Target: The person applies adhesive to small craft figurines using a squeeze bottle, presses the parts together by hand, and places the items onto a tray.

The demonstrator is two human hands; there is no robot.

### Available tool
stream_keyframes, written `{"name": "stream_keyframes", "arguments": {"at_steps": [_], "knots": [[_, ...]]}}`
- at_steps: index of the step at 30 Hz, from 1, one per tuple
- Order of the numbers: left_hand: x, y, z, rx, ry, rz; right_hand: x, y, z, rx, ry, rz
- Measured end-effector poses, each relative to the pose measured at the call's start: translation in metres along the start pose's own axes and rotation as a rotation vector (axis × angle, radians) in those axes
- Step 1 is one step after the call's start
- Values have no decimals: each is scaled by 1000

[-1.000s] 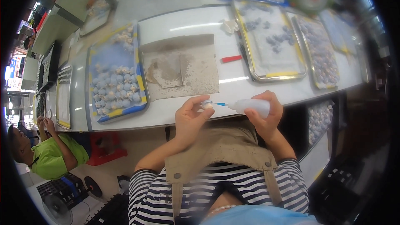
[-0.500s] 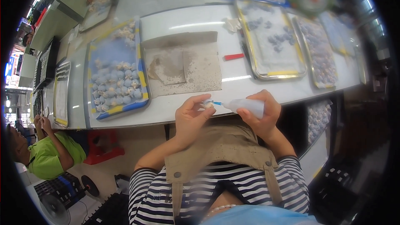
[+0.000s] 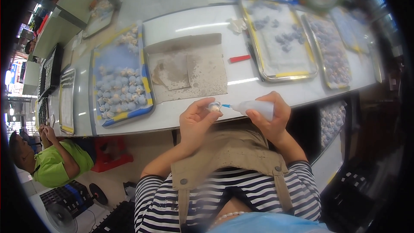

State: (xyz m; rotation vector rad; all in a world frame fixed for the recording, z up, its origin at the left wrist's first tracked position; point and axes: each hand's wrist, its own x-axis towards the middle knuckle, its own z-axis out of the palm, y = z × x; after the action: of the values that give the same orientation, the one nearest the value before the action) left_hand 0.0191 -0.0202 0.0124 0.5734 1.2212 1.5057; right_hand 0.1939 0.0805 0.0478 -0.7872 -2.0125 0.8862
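Note:
Between the thumb and fingers of my left hand (image 3: pixel 196 118) is a small cream and pale-blue figurine piece (image 3: pixel 214 106). My right hand (image 3: pixel 276 112) grips a translucent squeeze bottle (image 3: pixel 258 109), tilted on its side. Its thin blue nozzle (image 3: pixel 226 105) points left at the piece, its tip at or very near the surface; contact is too small to make out. Both hands are above the table's near edge. Just beyond them lies a stained cardboard sheet (image 3: pixel 207 75) with a smaller piece of card (image 3: pixel 174 73) on it.
A blue-rimmed tray (image 3: pixel 148 88) of round blue and cream pieces stands left. At right are a metal tray (image 3: pixel 286 77) with small grey-blue parts and another filled tray (image 3: pixel 330 56). A red strip-shaped object (image 3: pixel 239 59) lies between. A person in a green shirt (image 3: pixel 64 164) sits at far left.
The piece in my left hand has turned slightly, showing more of its cream side. My right hand keeps the bottle nearly in place. The whole view has shifted a little.

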Motion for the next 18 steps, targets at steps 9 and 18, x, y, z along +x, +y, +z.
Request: {"name": "stream_keyframes", "arguments": {"at_steps": [9, 18], "knots": [[4, 6, -16, -101, 44, -114, 18, 31, 39, 111, 185, 127], [6, 19, -43, -178, 12, -137, 66, 67, 113, -46, -26, 338]]}}
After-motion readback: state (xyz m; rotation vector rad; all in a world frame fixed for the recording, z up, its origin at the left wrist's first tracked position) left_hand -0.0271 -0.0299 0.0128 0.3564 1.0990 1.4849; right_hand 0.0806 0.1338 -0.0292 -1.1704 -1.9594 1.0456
